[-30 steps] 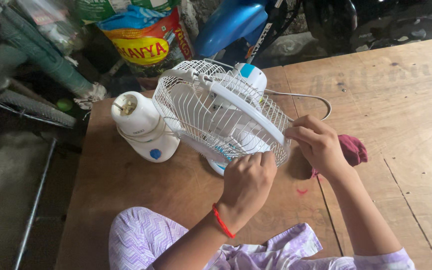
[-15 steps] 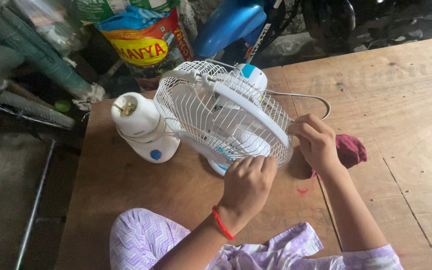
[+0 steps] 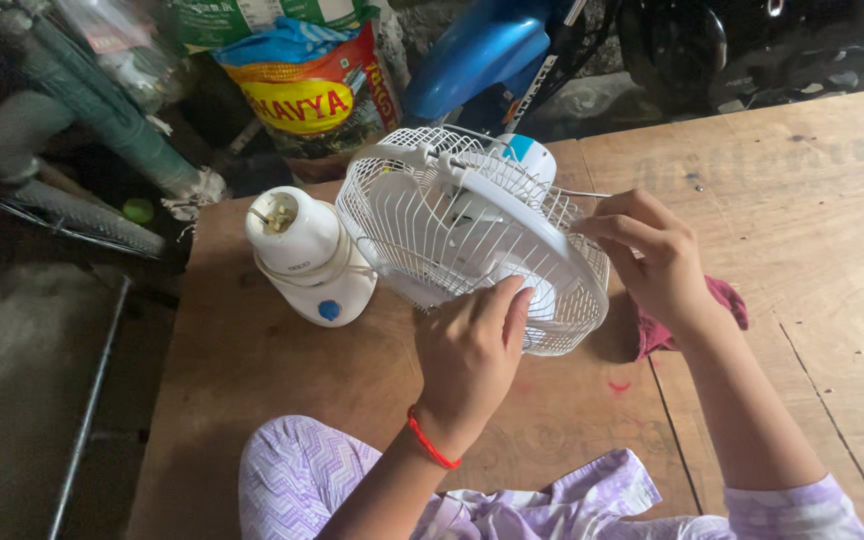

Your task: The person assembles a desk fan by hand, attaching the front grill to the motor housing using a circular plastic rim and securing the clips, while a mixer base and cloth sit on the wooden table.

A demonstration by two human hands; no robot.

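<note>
Both hands on white fan cage [image 3: 472, 235], mid plywood table [image 3: 832, 230]: left hand [image 3: 472, 355] grips lower rim, right hand [image 3: 652, 255] pinches right rim. Mixer base [image 3: 312, 258] just left; maroon cloth [image 3: 722, 300] behind right hand.

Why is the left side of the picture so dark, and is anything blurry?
Head view: soft, dim light falls on the board and the white fan, with a faint shadow under the cage; the floor at left lies in shade. The hands look sharp, the left hand and right hand; no glare.
</note>
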